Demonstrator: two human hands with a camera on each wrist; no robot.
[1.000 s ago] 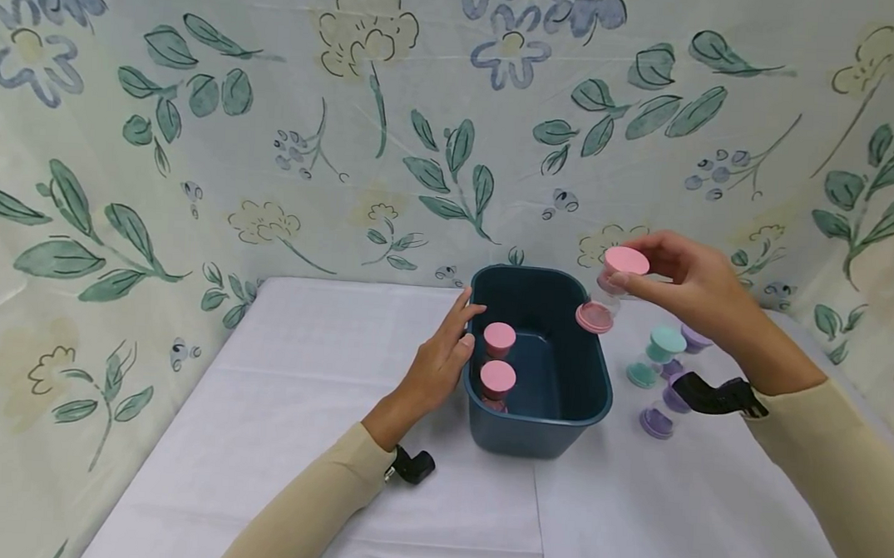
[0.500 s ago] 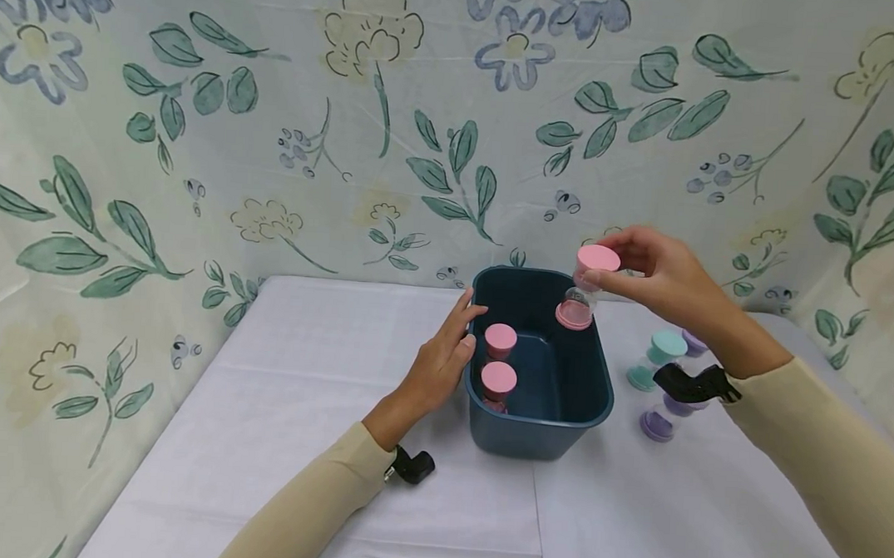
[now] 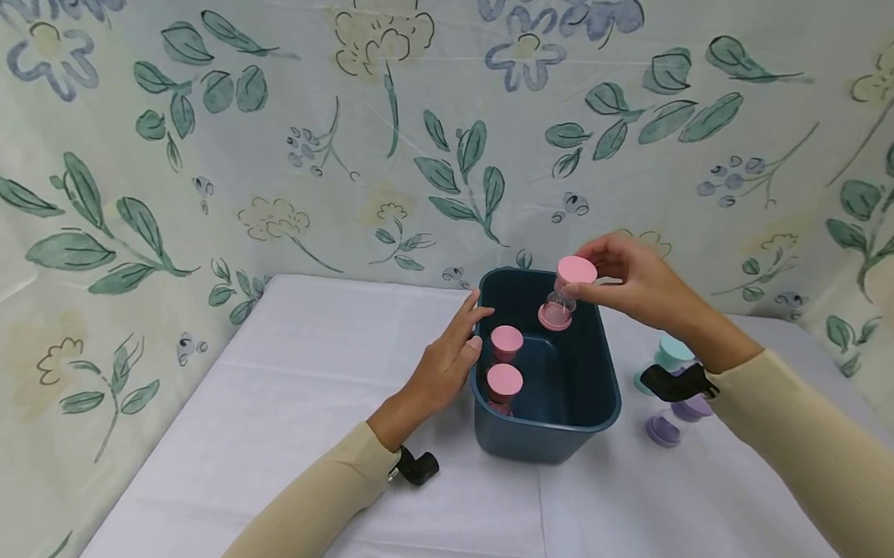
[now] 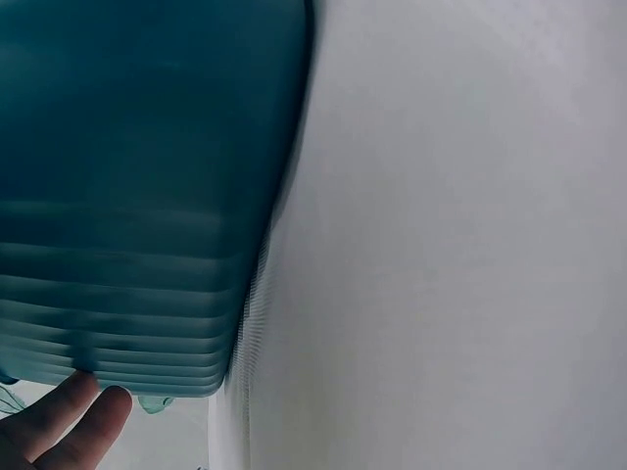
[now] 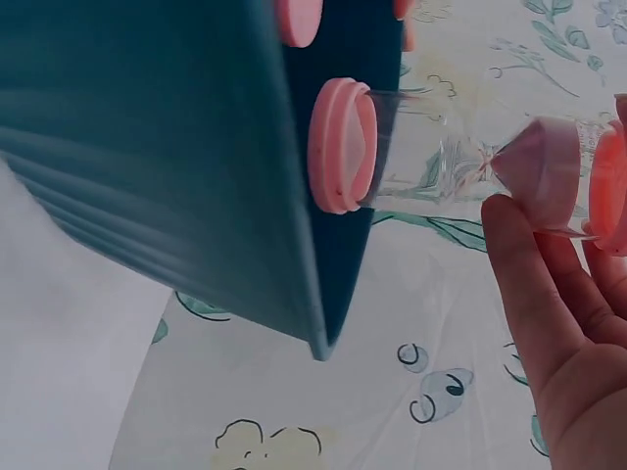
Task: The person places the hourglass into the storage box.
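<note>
My right hand (image 3: pixel 644 292) pinches a pink-capped hourglass (image 3: pixel 561 302) by its upper end, thumb on one side and fingers on the other. What matters is how that hourglass sits against the dark blue bin (image 3: pixel 525 445): it's over the far right part of the opening, long axis near upright, lower cap a little left of the upper. My right hand is the nearer one; my left hand (image 3: pixel 443 358) lies across the bin at the left rim, fingers extended and touching it. Two more pink-capped hourglasses (image 3: pixel 504 383) stand inside along that left wall.

From my head, the pink sand is hard to make out; the right wrist view shows it coned in the bulb by my fingers, and the lower cap right at the bin's mouth. How deep it reaches, I can't tell. Only the left wrist view shows the ribbing on the bin's outer wall, with two fingertips (image 4: pixel 110 411) beside it.
</note>
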